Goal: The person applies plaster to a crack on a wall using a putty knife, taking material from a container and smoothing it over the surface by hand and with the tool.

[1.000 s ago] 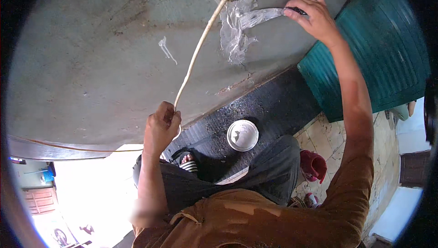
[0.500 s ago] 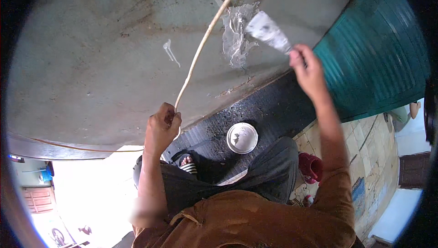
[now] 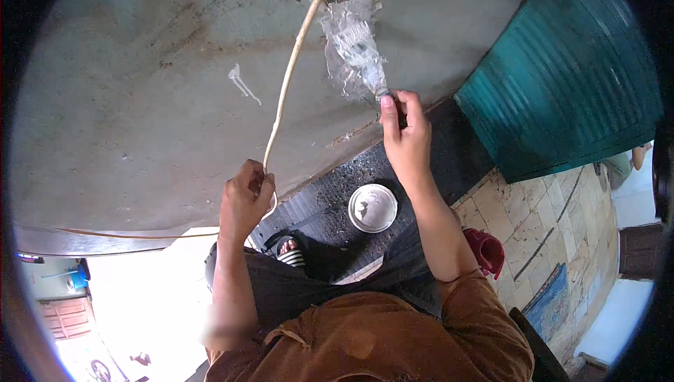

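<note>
Head | left fingers (image 3: 249, 173) pinched on bumpy cream cable (image 3: 284, 90) | right fingers (image 3: 390, 121) clamped on fan-shaped scraper (image 3: 360, 46) — ragged whitish smear (image 3: 339, 73) around it

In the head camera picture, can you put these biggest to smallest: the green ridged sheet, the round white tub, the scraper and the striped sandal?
1. Green ridged sheet
2. White tub and scraper: too alike to rank
3. Striped sandal, partly hidden
</note>
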`<state>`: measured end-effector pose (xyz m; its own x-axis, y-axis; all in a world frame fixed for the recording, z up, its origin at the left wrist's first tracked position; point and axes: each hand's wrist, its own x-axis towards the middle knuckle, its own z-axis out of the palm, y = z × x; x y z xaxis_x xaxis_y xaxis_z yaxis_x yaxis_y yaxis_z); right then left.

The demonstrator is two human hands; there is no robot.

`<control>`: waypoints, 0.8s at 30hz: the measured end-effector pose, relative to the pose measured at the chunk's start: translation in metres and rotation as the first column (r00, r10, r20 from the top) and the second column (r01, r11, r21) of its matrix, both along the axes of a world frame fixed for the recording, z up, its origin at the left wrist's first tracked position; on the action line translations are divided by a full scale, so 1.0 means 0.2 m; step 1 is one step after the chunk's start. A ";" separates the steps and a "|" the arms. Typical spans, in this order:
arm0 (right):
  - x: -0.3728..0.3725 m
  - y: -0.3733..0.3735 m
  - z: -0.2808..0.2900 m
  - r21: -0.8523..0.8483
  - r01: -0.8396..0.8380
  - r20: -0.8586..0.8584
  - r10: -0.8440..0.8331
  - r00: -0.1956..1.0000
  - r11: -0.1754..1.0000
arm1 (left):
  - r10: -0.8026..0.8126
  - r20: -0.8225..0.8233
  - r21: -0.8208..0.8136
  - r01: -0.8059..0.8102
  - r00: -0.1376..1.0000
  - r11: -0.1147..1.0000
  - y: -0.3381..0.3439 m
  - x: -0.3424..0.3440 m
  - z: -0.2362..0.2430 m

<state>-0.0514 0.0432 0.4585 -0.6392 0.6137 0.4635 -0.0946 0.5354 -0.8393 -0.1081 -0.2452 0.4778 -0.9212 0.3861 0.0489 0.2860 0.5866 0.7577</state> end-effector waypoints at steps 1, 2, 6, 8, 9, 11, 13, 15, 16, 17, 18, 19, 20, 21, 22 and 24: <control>0.01 0.01 -0.03 0.005 0.002 -0.001 -0.002 1.000 1.000 | -0.002 -0.001 0.005 0.002 1.000 1.000 0.00 0.00 0.00; 0.02 0.01 -0.08 -0.008 0.008 0.011 -0.008 1.000 1.000 | 0.009 0.015 0.034 -0.009 1.000 0.999 0.01 0.00 -0.01; 0.10 0.00 -0.17 -0.077 -0.001 0.004 0.001 1.000 0.997 | 0.004 0.031 -0.005 -0.004 1.000 1.000 0.00 -0.02 0.00; 0.10 0.00 -0.16 -0.156 -0.052 -0.025 0.049 0.998 0.986 | 0.004 0.010 0.000 -0.004 1.000 1.000 0.00 -0.02 -0.01; 0.09 0.01 -0.15 -0.156 -0.054 -0.028 0.051 0.998 0.986 | 0.002 -0.010 0.005 -0.002 1.000 1.000 0.00 -0.02 -0.01; 0.04 0.00 -0.04 -0.120 -0.073 -0.110 0.060 0.992 0.990 | -0.001 -0.005 0.008 0.001 1.000 1.000 0.01 -0.02 -0.01; -0.03 0.00 0.02 -0.129 -0.095 -0.149 0.076 0.986 0.987 | -0.004 -0.005 0.009 0.004 1.000 1.000 0.01 -0.02 -0.01; -0.06 0.01 0.02 -0.086 -0.075 -0.114 0.065 0.991 0.993 | -0.005 0.017 -0.002 0.005 1.000 1.000 0.01 -0.02 -0.01; -0.05 0.00 -0.02 -0.100 -0.056 -0.097 0.046 0.994 0.993 | -0.005 0.019 -0.001 0.005 1.000 1.000 0.01 -0.02 -0.01; -0.05 0.00 -0.08 -0.101 -0.058 -0.095 0.048 0.994 0.993 | -0.011 0.026 0.014 0.011 1.000 1.000 0.01 -0.01 0.00; -0.04 0.00 -0.15 -0.066 -0.021 -0.091 0.015 0.996 0.998 | -0.018 0.033 0.029 0.017 0.999 0.999 0.01 0.00 0.01; -0.02 0.01 -0.21 -0.030 0.018 -0.086 -0.020 0.996 0.999 | -0.017 0.037 0.029 0.016 0.999 0.999 0.02 0.00 0.01; 0.00 0.00 -0.26 -0.035 0.019 -0.060 -0.021 0.998 0.999 | -0.008 0.036 0.033 0.006 0.999 0.999 0.02 0.00 0.01; 0.02 0.00 -0.30 -0.034 0.018 -0.059 -0.020 0.998 0.999 | 0.001 0.034 0.038 -0.003 0.999 0.999 0.02 0.00 0.01; 0.04 -0.01 -0.33 -0.103 -0.024 -0.039 0.020 0.999 0.994 | 0.002 0.031 0.037 -0.003 1.000 0.999 0.01 -0.01 0.01; 0.07 0.00 -0.37 -0.139 -0.074 -0.022 0.072 0.997 0.987 | 0.003 0.018 0.023 -0.003 1.000 1.000 0.01 -0.02 0.00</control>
